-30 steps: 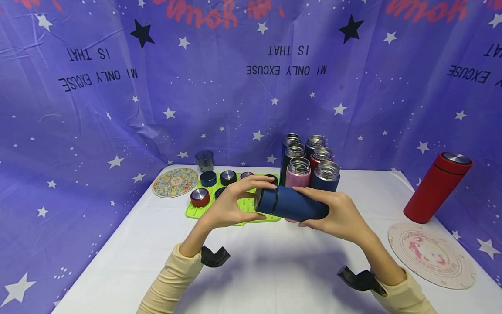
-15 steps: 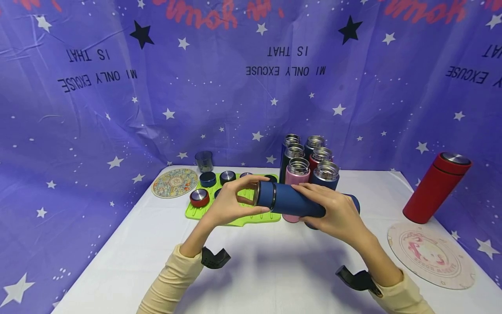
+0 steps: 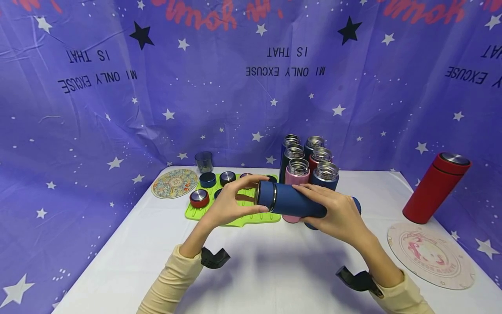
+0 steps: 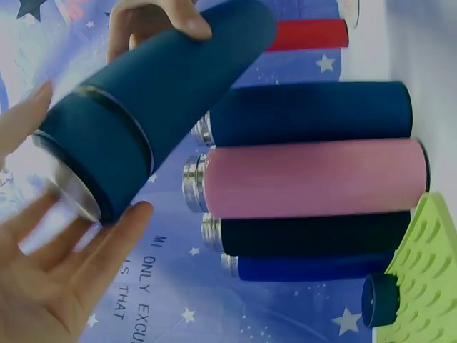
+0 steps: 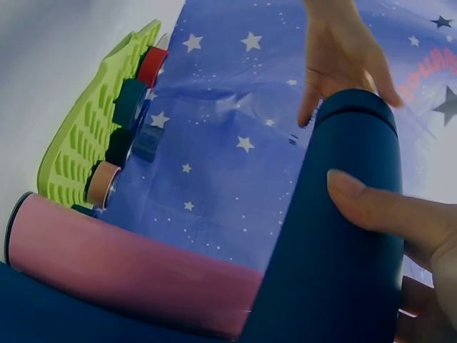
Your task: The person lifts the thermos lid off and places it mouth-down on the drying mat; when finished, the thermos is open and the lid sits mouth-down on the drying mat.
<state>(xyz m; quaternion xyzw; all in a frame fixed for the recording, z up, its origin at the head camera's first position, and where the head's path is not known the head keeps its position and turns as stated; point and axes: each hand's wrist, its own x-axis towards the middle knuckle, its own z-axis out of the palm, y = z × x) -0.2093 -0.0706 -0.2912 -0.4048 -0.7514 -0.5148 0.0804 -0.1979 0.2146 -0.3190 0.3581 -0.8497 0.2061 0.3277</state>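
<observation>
A dark blue thermos bottle [image 3: 296, 201] is held in the air, lying nearly level in the head view. Its blue lid [image 3: 266, 195] with a silver top is on the left end, a thin shiny ring between lid and body. My left hand [image 3: 224, 204] holds the lid, thumb and fingertips on opposite sides of its rim. Farther right, my right hand [image 3: 333, 210] grips the body; the right wrist view shows its thumb [image 5: 385, 214] lying across the bottle. Behind the held bottle stand several lidless bottles, among them a pink one [image 3: 297, 173] and a blue one [image 3: 326, 176].
At the back left, a green mat [image 3: 195, 213] carries several lids, including a red lid [image 3: 199, 198]. A clear cup [image 3: 204, 162] and a patterned round mat [image 3: 175, 183] are beside it. On the right, a lidded red bottle [image 3: 437, 187] stands behind a pink round mat [image 3: 431, 257].
Over the last second the bottle has swung more sideways, its base now showing beyond my right hand. My right hand has turned slightly with it. Almost nothing has moved in the last half second.
</observation>
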